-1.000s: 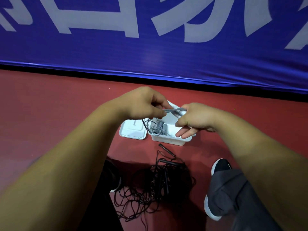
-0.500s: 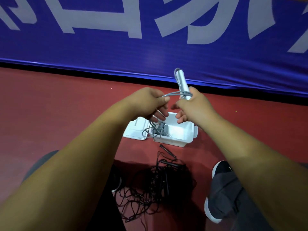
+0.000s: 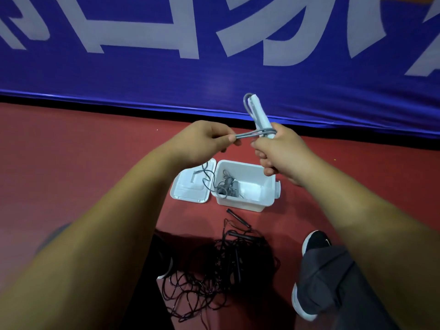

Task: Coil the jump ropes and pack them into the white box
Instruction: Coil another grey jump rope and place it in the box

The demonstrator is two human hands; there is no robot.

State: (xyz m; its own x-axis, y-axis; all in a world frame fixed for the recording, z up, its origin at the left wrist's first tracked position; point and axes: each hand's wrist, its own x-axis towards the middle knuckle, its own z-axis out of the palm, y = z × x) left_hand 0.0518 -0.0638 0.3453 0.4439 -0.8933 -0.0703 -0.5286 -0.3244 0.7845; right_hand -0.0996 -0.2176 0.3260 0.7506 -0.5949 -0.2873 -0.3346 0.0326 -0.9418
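**Grey rope held above the open box**

The white box (image 3: pixel 241 206) sits open on the red floor (image 3: pixel 71 163), in the middle of the scene. Its lid (image 3: pixel 188 190) lies flat against its left side. Inside, at the left end, rests a bundled grey rope (image 3: pixel 226 186). A loose strand of it trails out over the lid. The right part of the box shows bare white bottom.

Above and beyond the box, both hands hold a second grey jump rope (image 3: pixel 253 134). The right hand (image 3: pixel 283 151) is curled round its two pale handles (image 3: pixel 259 113), which stand together and point up and away. Grey cord loops over their far tips and crosses them at the fist. The left hand (image 3: pixel 204 141) pinches several strands of that cord between thumb and fingers, drawn taut from the handles.

Nearer than the box, a loose tangle of black jump ropes (image 3: pixel 221 270) lies on the floor. One black handle (image 3: pixel 238 217) points towards the box. A black shoe (image 3: pixel 316 241) stands to the right of the tangle. A blue banner (image 3: pixel 214 79) runs along the far side.
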